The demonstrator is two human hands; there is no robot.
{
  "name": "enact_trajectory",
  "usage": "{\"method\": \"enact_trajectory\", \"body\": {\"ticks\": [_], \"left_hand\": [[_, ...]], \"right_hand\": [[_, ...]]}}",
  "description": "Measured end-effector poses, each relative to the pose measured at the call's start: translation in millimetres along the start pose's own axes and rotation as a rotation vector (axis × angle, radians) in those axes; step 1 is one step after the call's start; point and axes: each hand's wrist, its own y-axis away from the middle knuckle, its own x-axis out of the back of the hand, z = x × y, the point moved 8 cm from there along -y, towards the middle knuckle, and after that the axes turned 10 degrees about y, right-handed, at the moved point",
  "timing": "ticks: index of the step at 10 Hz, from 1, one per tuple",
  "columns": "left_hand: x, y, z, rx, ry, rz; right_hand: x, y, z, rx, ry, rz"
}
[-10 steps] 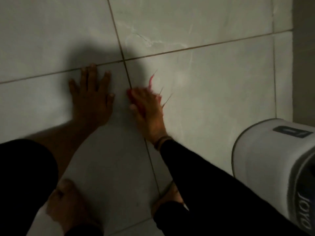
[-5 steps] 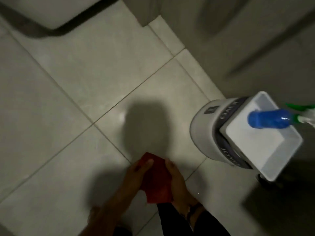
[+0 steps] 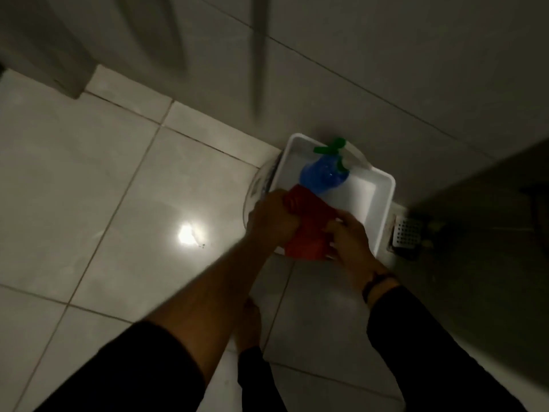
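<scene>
In the head view, our left hand (image 3: 271, 220) and right hand (image 3: 350, 236) both curl tight around a red cloth (image 3: 306, 230), bunched between them over the near edge of a white tub (image 3: 383, 197). A blue spray bottle (image 3: 322, 173) lies in the tub, just beyond the cloth. Both forearms reach forward above the tiled floor (image 3: 104, 203).
</scene>
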Motion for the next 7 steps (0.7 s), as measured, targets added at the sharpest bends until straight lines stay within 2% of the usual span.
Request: {"method": "enact_trajectory", "body": {"ticks": [1,2,3,4,5,7], "left_hand": [[-20.9,-26.2,4.9,-0.041,-0.155,0.028],[-35.5,-51.0,1.7,-0.068,-0.407,0.108],[-37.8,-64.5,-1.0,-0.055,-0.533,0.16],[-46.8,-62.0,0.9,-0.082,-0.542,0.216],[-43.9,-50.5,8.7,-0.094,-0.55,0.238],[-2.9,39.8,21.5,-0.232,-0.577,0.248]], "right_hand": [[10.0,-34.4,4.8,-0.035,0.024,0.05],[12.3,-65.3,10.6,-0.068,0.126,0.107],[12.8,-78.4,14.1,-0.052,0.238,0.158],[18.5,-82.3,19.0,-0.017,0.346,0.274],[20.9,-78.4,12.3,-0.019,0.386,0.307],[20.5,1.6,-20.9,0.081,0.317,0.342]]}}
